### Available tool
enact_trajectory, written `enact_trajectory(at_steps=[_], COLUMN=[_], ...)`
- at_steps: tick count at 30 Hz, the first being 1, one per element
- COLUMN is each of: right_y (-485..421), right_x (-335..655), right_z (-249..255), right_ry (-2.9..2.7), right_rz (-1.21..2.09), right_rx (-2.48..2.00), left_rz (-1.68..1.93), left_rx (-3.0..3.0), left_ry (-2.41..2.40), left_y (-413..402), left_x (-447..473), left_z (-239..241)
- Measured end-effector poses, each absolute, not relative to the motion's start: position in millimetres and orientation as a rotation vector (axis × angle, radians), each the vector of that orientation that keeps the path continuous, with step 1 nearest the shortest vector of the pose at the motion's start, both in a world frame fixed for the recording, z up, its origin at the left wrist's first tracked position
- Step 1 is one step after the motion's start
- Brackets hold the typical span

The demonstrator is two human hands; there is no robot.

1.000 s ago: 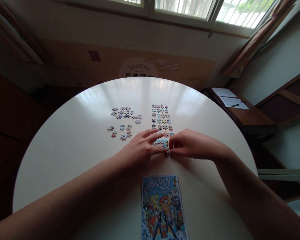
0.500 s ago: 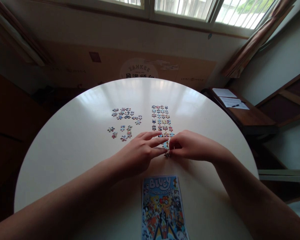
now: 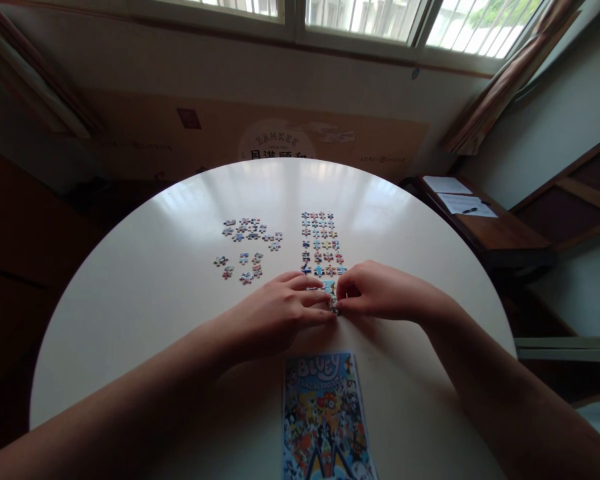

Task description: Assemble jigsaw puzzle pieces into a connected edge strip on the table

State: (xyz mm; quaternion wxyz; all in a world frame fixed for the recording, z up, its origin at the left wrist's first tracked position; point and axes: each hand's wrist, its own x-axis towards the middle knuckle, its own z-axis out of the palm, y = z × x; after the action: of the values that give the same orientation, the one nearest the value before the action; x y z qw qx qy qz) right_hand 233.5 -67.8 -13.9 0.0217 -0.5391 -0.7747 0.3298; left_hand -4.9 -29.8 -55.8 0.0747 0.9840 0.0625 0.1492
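My spread left hand (image 3: 290, 307) touched multicoloured, knobbed jigsaw pieces (image 3: 329, 289); my curled right hand (image 3: 380, 288), grip unclear, met their three-o'clock edge.

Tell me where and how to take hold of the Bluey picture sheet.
Best, I'd judge, by the middle of the right long edge of the Bluey picture sheet, coming from the right with the right hand, thumb on top and a fingertip slipped beneath. It looks thin and lies flat on the table; that edge is uncovered, while the near end runs out of view.
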Motion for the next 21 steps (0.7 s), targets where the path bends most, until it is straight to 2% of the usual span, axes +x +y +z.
enact_trajectory(at_steps=[21], right_y=[-66.0], right_x=[232.9], right_z=[-16.9], right_ry=[-2.37], right_rz=[1.042], right_rx=[-1.748], left_rz=[0.454], left_rx=[2.878], left_ry=[0.269], left_y=[-29.4], left_x=[-3.8], left_z=[-58.9])
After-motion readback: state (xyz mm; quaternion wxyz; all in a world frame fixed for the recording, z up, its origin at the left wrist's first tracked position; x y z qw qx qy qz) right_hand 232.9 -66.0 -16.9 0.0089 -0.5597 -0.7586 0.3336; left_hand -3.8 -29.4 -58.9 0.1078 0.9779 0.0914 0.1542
